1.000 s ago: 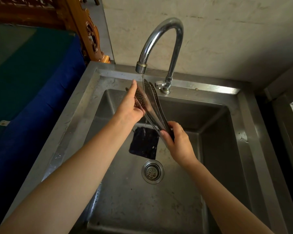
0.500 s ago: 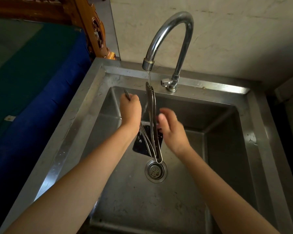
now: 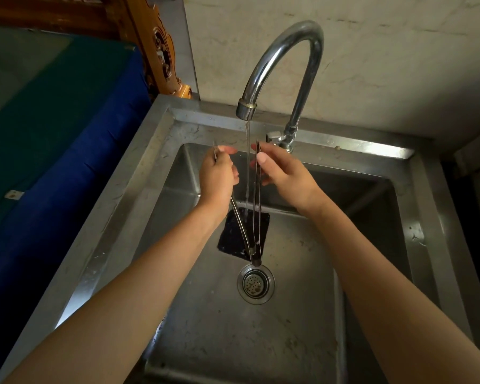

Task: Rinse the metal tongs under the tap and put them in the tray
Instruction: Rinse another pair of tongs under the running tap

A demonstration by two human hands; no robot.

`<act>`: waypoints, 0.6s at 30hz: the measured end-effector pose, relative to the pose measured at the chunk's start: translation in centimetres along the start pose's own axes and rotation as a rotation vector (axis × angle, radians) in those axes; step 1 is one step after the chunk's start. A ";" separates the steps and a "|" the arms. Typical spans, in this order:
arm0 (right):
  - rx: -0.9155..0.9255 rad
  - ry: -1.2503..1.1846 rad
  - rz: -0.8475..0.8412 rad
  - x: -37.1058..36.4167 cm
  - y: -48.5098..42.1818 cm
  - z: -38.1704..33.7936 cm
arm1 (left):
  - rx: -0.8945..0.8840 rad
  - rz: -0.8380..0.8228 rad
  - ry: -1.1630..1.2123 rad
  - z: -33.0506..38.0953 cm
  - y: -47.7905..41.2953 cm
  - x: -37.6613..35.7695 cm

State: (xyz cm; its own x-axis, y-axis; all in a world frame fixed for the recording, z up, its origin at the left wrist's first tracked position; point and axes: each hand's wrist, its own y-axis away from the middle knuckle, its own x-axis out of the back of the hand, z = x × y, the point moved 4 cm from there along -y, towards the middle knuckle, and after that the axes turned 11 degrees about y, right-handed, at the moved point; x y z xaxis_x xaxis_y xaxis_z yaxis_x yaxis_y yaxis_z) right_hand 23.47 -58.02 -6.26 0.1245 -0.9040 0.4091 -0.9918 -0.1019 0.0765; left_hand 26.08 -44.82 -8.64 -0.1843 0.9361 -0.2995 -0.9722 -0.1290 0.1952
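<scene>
Spreading the tongs (image 3: 255, 259) hinge-down under the tap (image 3: 302, 30) by the sink's (image 3: 344, 151) back edge, I am pinching one arm in my left hand (image 3: 218, 180), the other in my just-returned right hand (image 3: 284, 178), mid-rinse.

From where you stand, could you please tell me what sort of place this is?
Most likely a household kitchen or washing-up corner: a stainless steel sink with a drain strainer, a gooseneck tap running water with metal tongs held under it, and carved wooden furniture just beside the sink.
</scene>
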 end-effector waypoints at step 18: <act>0.150 0.107 0.163 -1.5 -1.8 -2.6 | 0.308 0.079 0.439 -1.2 -2.0 1.3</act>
State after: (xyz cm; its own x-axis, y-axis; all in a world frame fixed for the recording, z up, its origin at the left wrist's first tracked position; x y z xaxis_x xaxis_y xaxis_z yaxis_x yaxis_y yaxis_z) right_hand 25.15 -55.41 -4.64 -0.0430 -0.8653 0.4994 -0.9911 -0.0262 -0.1309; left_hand 27.60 -43.77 -10.52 -0.3618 0.6944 -0.6220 -0.8779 -0.0294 0.4779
